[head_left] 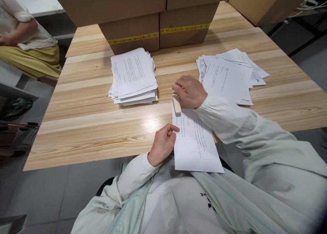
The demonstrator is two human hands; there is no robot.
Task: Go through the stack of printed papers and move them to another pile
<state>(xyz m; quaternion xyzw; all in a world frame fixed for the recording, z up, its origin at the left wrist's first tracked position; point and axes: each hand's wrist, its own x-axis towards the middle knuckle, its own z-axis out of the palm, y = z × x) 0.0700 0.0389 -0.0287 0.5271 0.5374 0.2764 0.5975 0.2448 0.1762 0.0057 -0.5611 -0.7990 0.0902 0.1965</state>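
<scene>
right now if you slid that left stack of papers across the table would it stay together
Probably not neatly. The left paper stack is already fanned, with sheet edges stepping out at its front, so a push would likely shear the top sheets off. The wooden table looks smooth and glossy, so the bottom sheets should glide easily. Lifted, it would likely sag, being loose and unbound.

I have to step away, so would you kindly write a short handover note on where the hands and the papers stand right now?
Right hand: pressing on a cream stapler at the top left corner of the printed sheets.
Left hand: steadying the left edge of those sheets, which overhang the near edge of the wooden table.
Left stack of papers: fairly tidy, in front of the cardboard boxes.
Right pile of papers: fanned out, looser.
Whether either pile is stapled cannot be told from here.
</scene>
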